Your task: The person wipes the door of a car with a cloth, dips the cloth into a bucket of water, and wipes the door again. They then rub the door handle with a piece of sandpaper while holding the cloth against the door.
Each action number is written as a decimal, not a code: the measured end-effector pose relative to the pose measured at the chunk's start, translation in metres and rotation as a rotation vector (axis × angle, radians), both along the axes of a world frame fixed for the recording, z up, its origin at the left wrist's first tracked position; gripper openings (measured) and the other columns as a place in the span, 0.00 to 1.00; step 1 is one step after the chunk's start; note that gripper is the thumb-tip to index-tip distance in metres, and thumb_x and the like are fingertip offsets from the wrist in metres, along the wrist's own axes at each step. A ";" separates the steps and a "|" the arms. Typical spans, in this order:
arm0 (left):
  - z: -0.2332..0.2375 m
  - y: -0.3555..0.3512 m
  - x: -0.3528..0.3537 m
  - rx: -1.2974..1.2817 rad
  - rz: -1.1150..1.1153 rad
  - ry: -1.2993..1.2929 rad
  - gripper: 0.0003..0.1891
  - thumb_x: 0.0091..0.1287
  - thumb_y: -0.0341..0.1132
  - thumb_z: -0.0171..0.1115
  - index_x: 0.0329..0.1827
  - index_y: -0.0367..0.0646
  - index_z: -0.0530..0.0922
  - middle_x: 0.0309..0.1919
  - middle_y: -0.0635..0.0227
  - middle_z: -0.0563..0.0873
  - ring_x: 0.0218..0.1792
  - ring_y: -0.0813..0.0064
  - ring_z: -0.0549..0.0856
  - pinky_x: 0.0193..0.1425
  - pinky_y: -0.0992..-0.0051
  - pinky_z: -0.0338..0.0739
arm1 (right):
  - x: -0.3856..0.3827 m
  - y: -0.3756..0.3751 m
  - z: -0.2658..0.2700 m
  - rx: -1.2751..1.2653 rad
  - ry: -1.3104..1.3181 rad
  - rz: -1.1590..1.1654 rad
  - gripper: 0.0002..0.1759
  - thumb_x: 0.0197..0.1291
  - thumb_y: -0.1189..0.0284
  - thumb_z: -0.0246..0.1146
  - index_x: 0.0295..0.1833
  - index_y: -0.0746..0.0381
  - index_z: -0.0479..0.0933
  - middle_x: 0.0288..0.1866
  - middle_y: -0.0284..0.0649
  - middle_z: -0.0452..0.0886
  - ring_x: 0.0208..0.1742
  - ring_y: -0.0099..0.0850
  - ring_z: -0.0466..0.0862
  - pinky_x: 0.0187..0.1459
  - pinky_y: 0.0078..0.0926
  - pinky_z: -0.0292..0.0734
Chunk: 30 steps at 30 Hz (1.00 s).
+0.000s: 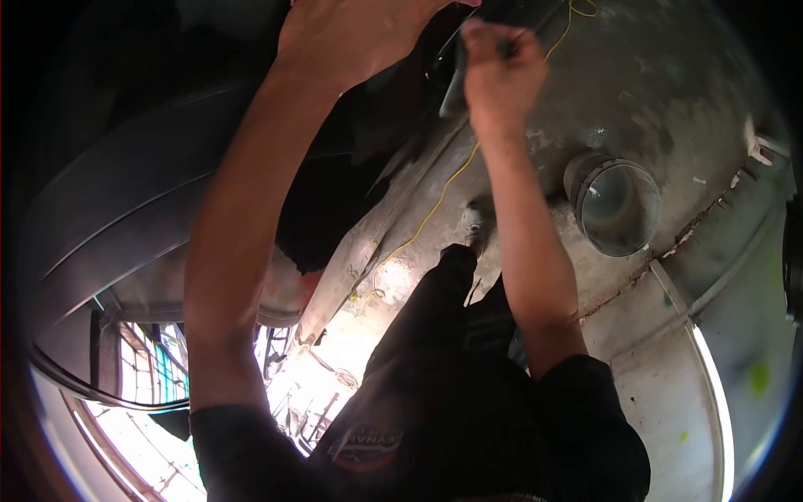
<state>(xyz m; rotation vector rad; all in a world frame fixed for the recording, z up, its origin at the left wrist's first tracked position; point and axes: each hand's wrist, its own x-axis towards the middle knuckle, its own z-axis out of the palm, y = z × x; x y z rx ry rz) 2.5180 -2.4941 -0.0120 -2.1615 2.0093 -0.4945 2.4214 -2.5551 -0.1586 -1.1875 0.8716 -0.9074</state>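
My left hand (351,42) reaches to the top edge of the head view, over a dark, glossy car body panel (335,188). Its fingers run out of the frame, and slivers of something pink (468,2) show at the hand's edge. Bent into a closed grip, my right hand (506,79) is raised beside the dark bodywork. A dark spot shows between its curled fingers; whether that is an object or shadow I cannot make out. Motion slightly blurs this hand.
A grey bucket (619,207) stands on the stained concrete floor (669,100) to the right. A thin yellow cord (443,197) runs along the floor beside the car. A pale wall (652,376) rises at lower right, with a bright light strip (713,393).
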 end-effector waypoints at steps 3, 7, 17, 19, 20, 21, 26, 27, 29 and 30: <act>-0.001 0.000 -0.001 0.000 0.001 -0.050 0.21 0.61 0.33 0.65 0.59 0.44 0.80 0.67 0.58 0.77 0.71 0.54 0.74 0.72 0.57 0.72 | 0.005 -0.012 0.000 0.057 -0.160 0.020 0.10 0.58 0.73 0.76 0.35 0.66 0.81 0.31 0.36 0.85 0.34 0.22 0.80 0.41 0.24 0.77; 0.000 0.000 -0.005 -0.010 0.041 -0.022 0.20 0.62 0.33 0.65 0.59 0.45 0.80 0.68 0.57 0.78 0.70 0.53 0.74 0.71 0.57 0.72 | 0.026 -0.049 0.007 0.063 -0.055 -0.007 0.11 0.65 0.73 0.70 0.32 0.65 0.77 0.26 0.31 0.80 0.29 0.21 0.77 0.34 0.24 0.73; 0.002 -0.001 -0.005 0.003 0.034 -0.040 0.19 0.63 0.33 0.65 0.58 0.44 0.82 0.67 0.55 0.78 0.68 0.51 0.75 0.69 0.56 0.74 | 0.021 -0.034 0.003 0.201 -0.139 -0.058 0.10 0.64 0.75 0.70 0.32 0.64 0.77 0.27 0.31 0.80 0.30 0.20 0.76 0.34 0.22 0.73; -0.003 -0.003 -0.002 -0.043 -0.013 -0.035 0.19 0.63 0.33 0.65 0.57 0.44 0.82 0.67 0.55 0.78 0.68 0.50 0.76 0.69 0.56 0.74 | 0.021 -0.032 -0.004 0.252 -0.156 -0.104 0.10 0.56 0.76 0.76 0.36 0.67 0.81 0.32 0.35 0.85 0.35 0.21 0.81 0.41 0.23 0.78; -0.002 -0.003 -0.002 -0.021 -0.002 -0.036 0.19 0.63 0.32 0.65 0.58 0.44 0.82 0.67 0.54 0.78 0.68 0.50 0.76 0.69 0.56 0.74 | 0.016 -0.025 -0.007 0.249 -0.187 -0.067 0.10 0.56 0.76 0.77 0.35 0.67 0.81 0.34 0.39 0.87 0.36 0.23 0.83 0.43 0.21 0.79; 0.002 -0.003 -0.005 0.003 0.012 -0.036 0.19 0.62 0.32 0.65 0.58 0.44 0.82 0.67 0.54 0.78 0.68 0.50 0.75 0.69 0.56 0.74 | 0.018 -0.031 -0.011 0.227 -0.189 -0.035 0.10 0.56 0.78 0.74 0.41 0.69 0.81 0.41 0.43 0.88 0.42 0.27 0.85 0.46 0.25 0.80; -0.001 -0.002 -0.005 -0.003 0.022 -0.029 0.20 0.62 0.33 0.66 0.58 0.44 0.82 0.67 0.54 0.78 0.68 0.50 0.75 0.70 0.56 0.74 | 0.028 -0.068 0.000 0.215 -0.113 -0.055 0.10 0.64 0.74 0.70 0.31 0.64 0.77 0.26 0.31 0.80 0.30 0.19 0.76 0.35 0.23 0.73; 0.002 -0.002 -0.008 0.018 0.037 -0.028 0.20 0.62 0.33 0.66 0.58 0.44 0.82 0.67 0.54 0.78 0.68 0.50 0.75 0.70 0.56 0.74 | 0.028 -0.062 -0.001 0.182 -0.086 -0.074 0.11 0.64 0.74 0.70 0.31 0.64 0.77 0.26 0.31 0.80 0.30 0.20 0.76 0.35 0.23 0.73; 0.004 -0.005 -0.008 0.022 0.042 -0.029 0.20 0.62 0.34 0.66 0.59 0.44 0.82 0.67 0.55 0.78 0.69 0.50 0.75 0.70 0.56 0.74 | 0.029 -0.051 -0.024 0.131 -0.109 -0.079 0.11 0.64 0.72 0.70 0.31 0.64 0.78 0.26 0.31 0.80 0.30 0.20 0.76 0.35 0.24 0.73; 0.002 -0.004 -0.007 0.012 0.034 -0.027 0.20 0.62 0.34 0.67 0.59 0.44 0.82 0.67 0.55 0.78 0.69 0.50 0.75 0.70 0.56 0.74 | 0.030 -0.055 -0.021 0.111 -0.089 -0.065 0.11 0.64 0.72 0.70 0.31 0.64 0.78 0.26 0.31 0.80 0.30 0.21 0.76 0.34 0.24 0.73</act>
